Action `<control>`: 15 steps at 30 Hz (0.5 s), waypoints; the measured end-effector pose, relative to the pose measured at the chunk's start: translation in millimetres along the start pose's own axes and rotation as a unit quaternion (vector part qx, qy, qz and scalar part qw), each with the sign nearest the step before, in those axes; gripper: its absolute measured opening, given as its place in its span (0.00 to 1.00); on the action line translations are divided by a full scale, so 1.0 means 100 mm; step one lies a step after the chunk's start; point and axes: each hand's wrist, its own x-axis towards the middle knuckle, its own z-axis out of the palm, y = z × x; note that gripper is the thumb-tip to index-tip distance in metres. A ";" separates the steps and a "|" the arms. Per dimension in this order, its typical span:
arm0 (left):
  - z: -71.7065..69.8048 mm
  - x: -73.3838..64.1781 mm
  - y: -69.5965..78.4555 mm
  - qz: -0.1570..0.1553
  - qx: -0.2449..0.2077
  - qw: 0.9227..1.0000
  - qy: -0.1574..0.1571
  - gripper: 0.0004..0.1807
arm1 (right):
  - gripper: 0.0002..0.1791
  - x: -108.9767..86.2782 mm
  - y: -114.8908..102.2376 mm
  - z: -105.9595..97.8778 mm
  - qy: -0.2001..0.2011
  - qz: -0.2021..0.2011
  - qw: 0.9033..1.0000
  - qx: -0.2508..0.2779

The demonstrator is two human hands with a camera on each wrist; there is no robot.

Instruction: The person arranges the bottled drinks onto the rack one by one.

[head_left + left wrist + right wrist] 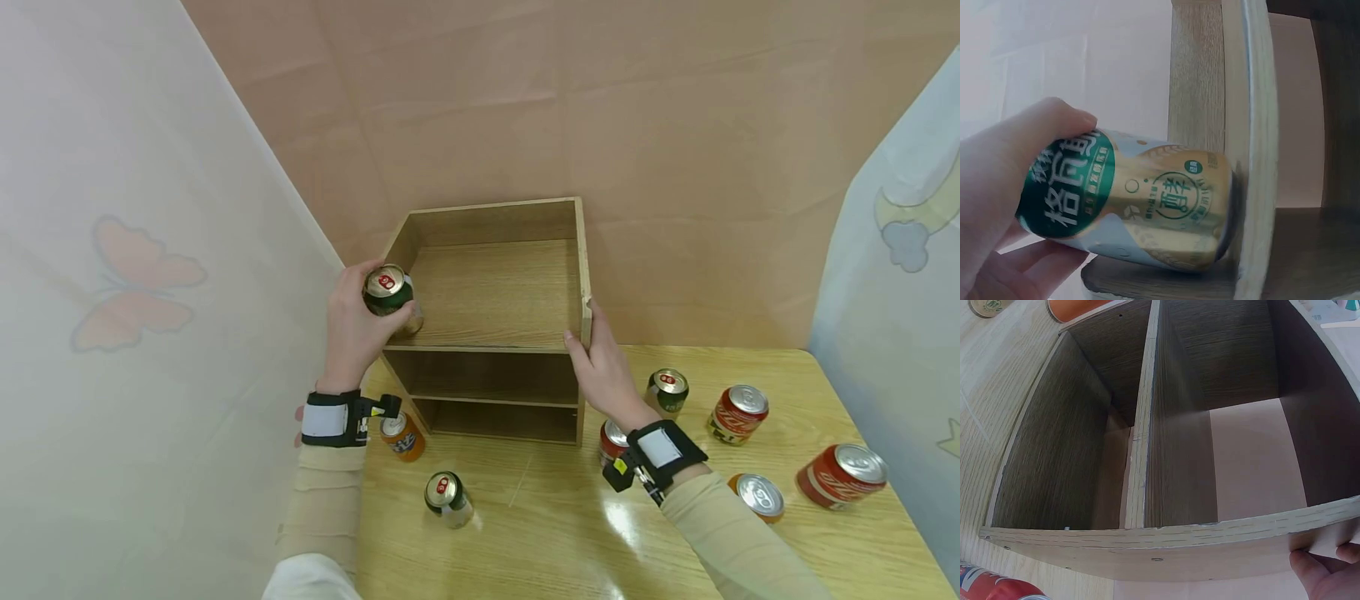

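A green and gold drink can (388, 290) is gripped in my left hand (354, 321), thumb on one side and fingers on the other. In the left wrist view the can (1147, 197) stands at the front left corner of the top shelf, its base by the front edge. The small wooden shelf (495, 292) has an open top tray and two compartments below. My right hand (606, 371) holds the upper right side panel, thumb inside and fingers outside. In the right wrist view only the fingertips (1310, 572) show against that panel.
An orange can (402, 437) stands by the shelf's left side, and a green and gold can (448, 500) in front. Right of the shelf are another green can (667, 392), red cans (738, 414) and an orange can (757, 497). A white curtain (187, 333) hangs at left.
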 end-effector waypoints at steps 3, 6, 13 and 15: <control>-0.01 0.03 0.01 -0.012 0.015 1.000 -0.012 0.37 | 0.41 0.00 0.00 0.00 -0.003 0.001 1.000 0.002; -0.01 0.06 0.01 -0.023 0.026 0.999 -0.027 0.37 | 0.41 0.00 0.00 0.00 -0.003 0.001 1.000 0.003; -0.04 0.12 0.00 -0.038 0.043 0.997 -0.057 0.39 | 0.41 0.00 0.01 0.00 -0.003 -0.004 1.000 0.006; -0.04 0.13 0.00 -0.040 0.051 0.996 -0.064 0.39 | 0.41 0.00 0.01 0.00 -0.003 -0.003 1.000 0.008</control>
